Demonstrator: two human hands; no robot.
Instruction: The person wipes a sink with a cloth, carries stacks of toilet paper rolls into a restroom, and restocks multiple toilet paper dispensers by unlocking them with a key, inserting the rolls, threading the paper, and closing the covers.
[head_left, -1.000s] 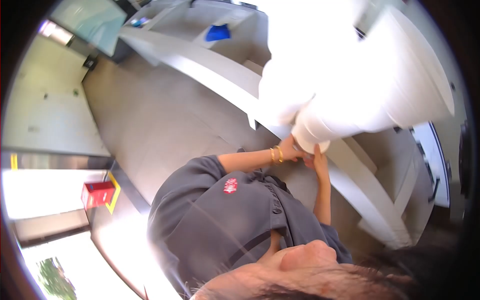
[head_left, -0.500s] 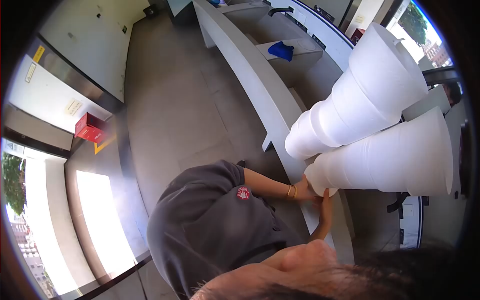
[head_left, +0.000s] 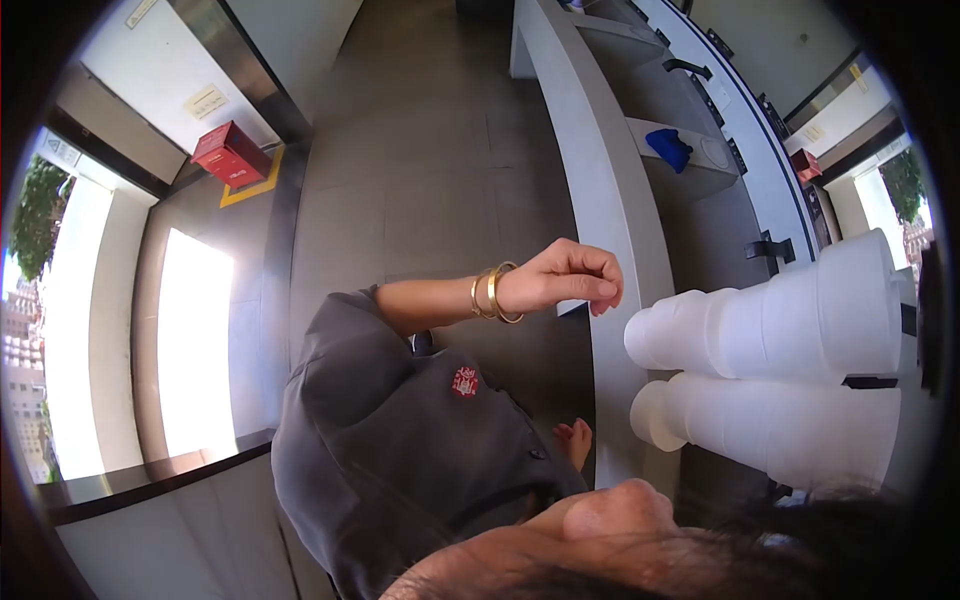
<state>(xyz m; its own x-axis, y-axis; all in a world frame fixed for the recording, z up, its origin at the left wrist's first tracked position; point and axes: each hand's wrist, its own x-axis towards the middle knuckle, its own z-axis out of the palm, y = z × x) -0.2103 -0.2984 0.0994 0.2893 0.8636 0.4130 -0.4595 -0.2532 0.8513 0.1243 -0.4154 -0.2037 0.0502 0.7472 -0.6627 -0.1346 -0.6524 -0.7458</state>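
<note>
Stacks [head_left: 765, 330] stand upright just ahead of the nearer left hand [head_left: 563, 277], its grip slack, released; the right hand's [head_left: 575, 442] I can't tell.

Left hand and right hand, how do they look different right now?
The left hand looks larger and is largely in sight; the right hand looks smaller and is partly hidden.
The left hand overlaps the counter edge in this view, while the right hand appears close to the grey shirt.
Both are bare, and nothing can be seen held in either.
</note>
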